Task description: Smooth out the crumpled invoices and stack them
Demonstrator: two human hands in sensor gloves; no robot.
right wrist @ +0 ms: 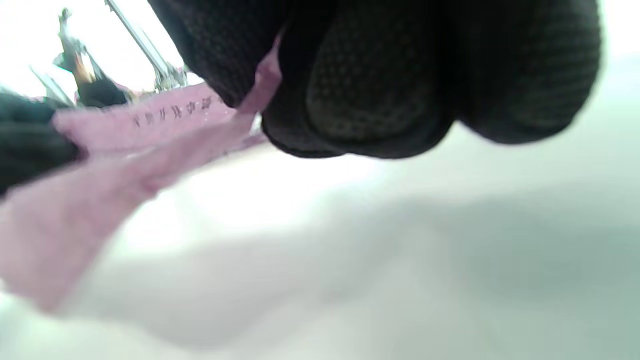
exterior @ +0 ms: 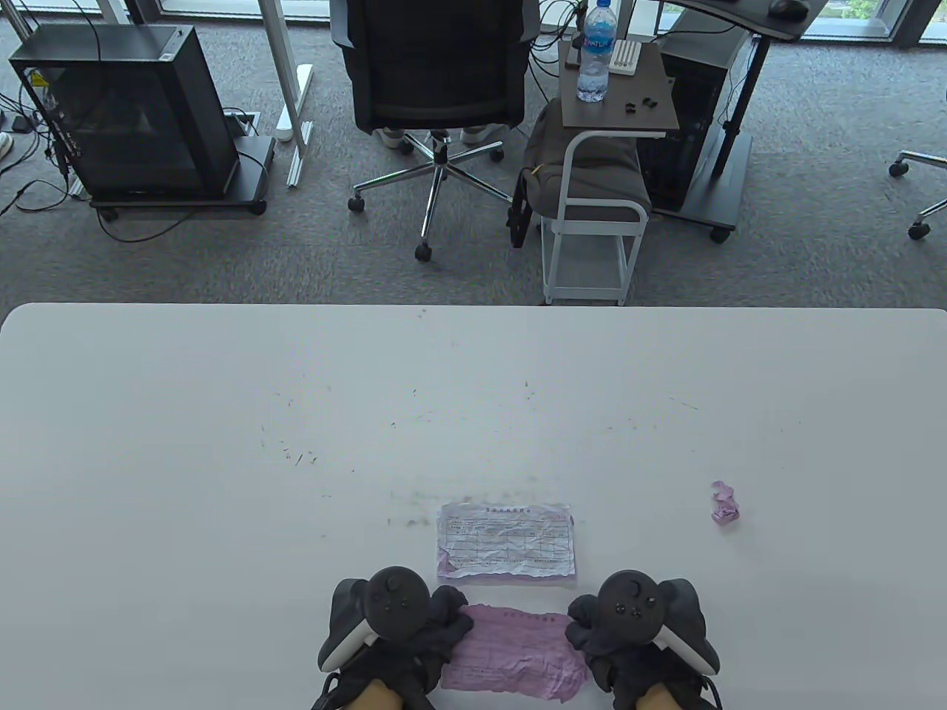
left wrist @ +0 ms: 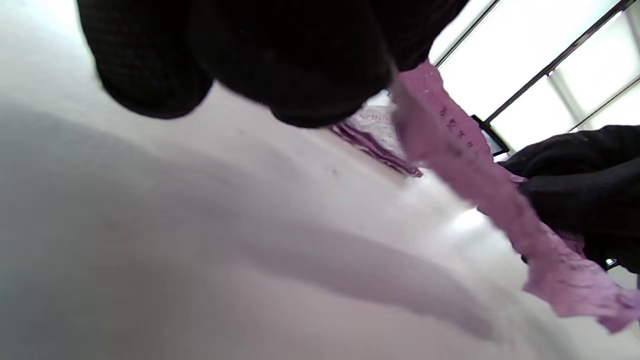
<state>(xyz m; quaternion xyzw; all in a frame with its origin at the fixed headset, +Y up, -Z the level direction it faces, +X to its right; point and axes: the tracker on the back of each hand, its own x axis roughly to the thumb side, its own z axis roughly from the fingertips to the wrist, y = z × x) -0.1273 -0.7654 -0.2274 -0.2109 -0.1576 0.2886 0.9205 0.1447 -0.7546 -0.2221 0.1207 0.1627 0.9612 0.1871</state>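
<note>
**Pink invoice held taut at the near edge**

The left hand (exterior: 414,629) and right hand (exterior: 621,629) each pinch an end of the pink invoice (exterior: 514,654), lifted just off the table (exterior: 222,444) at its near edge. A flattened white invoice (exterior: 507,540) lies just beyond; a crumpled pink ball (exterior: 725,504) sits toward the right.

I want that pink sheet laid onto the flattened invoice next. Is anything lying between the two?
Nothing visible does. The pink invoice, held at its ends by the left hand and right hand, sits just short of the flattened stack, bare table between.
</note>
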